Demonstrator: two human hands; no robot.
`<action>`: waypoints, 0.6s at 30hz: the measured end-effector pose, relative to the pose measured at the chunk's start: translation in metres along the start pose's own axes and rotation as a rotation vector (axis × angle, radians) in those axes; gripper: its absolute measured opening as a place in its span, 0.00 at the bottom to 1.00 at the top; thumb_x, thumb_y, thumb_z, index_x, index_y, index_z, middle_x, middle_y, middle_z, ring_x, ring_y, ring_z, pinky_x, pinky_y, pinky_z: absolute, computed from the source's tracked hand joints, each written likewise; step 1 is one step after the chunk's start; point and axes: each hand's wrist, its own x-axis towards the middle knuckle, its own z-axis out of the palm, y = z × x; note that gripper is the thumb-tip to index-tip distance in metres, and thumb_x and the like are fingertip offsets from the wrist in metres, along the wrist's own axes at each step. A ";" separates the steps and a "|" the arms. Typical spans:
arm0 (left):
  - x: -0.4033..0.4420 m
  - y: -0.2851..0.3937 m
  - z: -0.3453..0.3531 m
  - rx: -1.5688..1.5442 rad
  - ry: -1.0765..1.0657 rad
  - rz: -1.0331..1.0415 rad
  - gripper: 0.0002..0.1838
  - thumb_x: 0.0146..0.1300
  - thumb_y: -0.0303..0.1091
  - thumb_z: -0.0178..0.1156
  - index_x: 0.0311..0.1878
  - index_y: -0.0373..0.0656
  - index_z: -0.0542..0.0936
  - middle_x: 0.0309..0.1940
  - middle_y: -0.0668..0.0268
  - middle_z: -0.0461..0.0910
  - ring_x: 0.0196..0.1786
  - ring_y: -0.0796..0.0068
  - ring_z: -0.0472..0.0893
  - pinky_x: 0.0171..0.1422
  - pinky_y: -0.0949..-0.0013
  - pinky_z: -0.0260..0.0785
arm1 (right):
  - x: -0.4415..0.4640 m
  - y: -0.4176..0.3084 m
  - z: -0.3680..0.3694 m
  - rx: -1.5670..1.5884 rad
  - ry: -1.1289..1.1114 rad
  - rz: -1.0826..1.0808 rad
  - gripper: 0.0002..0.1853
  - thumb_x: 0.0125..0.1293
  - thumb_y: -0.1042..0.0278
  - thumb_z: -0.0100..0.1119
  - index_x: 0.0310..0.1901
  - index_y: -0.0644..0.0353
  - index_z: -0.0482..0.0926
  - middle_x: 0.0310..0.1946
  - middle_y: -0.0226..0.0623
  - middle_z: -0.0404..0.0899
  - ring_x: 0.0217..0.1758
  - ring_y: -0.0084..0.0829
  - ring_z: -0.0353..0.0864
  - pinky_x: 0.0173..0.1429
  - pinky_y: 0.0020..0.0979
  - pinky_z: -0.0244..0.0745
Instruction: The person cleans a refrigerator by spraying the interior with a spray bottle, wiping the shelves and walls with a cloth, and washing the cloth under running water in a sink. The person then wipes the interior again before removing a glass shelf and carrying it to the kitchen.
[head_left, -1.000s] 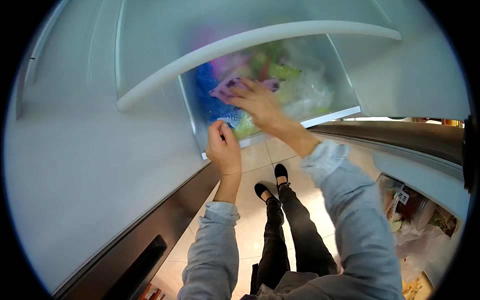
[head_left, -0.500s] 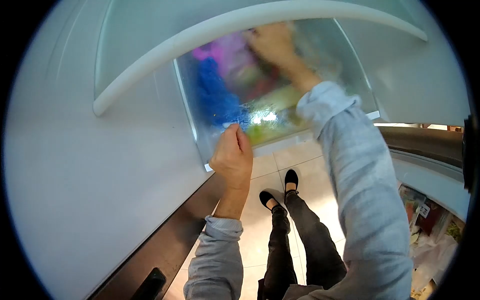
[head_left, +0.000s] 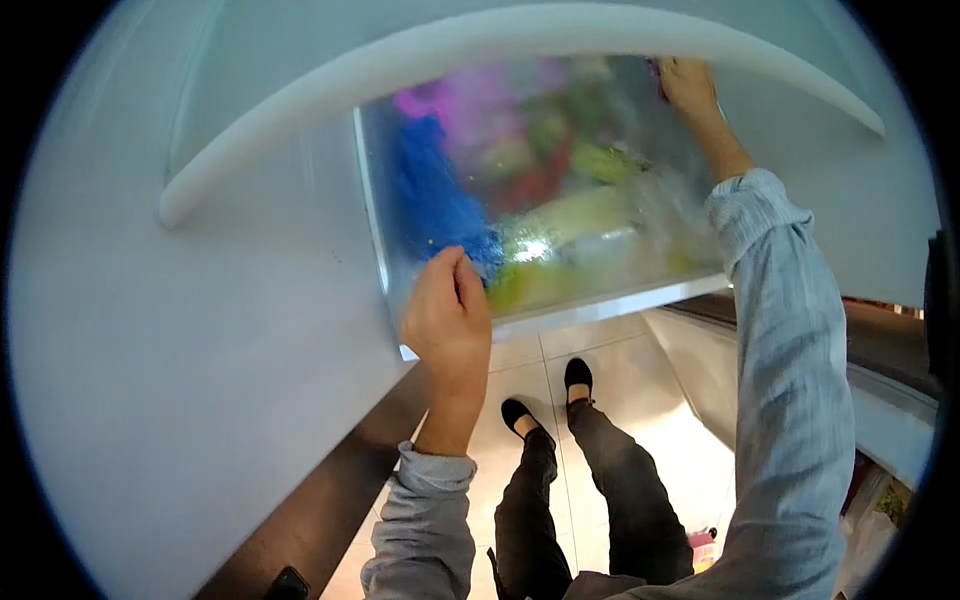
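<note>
Since half a second earlier, the right hand (head_left: 690, 90) had moved right across the glass shelf (head_left: 620, 305) to its far right part. Purple cloth (head_left: 656, 78) showed beside its fingers; whether they gripped it, I could not tell. Curled into a fist, the left hand (head_left: 447, 305) was at the near left corner. Any lettering on the pink item (head_left: 704, 548) below was too small to read.

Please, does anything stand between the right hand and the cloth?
Nothing visible does: the right hand touches the cloth, of which little shows, over the glass. The white bar passes just above them in the picture.
</note>
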 end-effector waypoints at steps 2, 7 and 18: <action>-0.001 0.005 0.000 -0.031 -0.004 -0.023 0.05 0.53 0.24 0.58 0.34 0.40 0.78 0.26 0.59 0.78 0.25 0.62 0.77 0.28 0.67 0.69 | 0.016 0.007 0.040 -0.186 0.144 -0.034 0.20 0.62 0.52 0.48 0.43 0.59 0.77 0.31 0.47 0.79 0.37 0.47 0.78 0.42 0.41 0.70; 0.000 0.007 0.000 -0.042 0.019 -0.017 0.05 0.52 0.23 0.59 0.33 0.38 0.78 0.23 0.59 0.77 0.23 0.64 0.76 0.28 0.69 0.68 | 0.033 -0.064 0.054 -0.147 0.014 -0.063 0.19 0.62 0.53 0.47 0.45 0.58 0.76 0.38 0.46 0.77 0.43 0.45 0.75 0.47 0.42 0.68; 0.081 0.033 0.032 -0.482 0.279 -0.209 0.08 0.60 0.26 0.53 0.41 0.34 0.75 0.31 0.61 0.74 0.34 0.74 0.73 0.41 0.73 0.65 | 0.002 -0.238 -0.027 0.329 -0.719 -0.398 0.18 0.63 0.56 0.44 0.50 0.54 0.73 0.51 0.42 0.72 0.56 0.43 0.68 0.56 0.45 0.63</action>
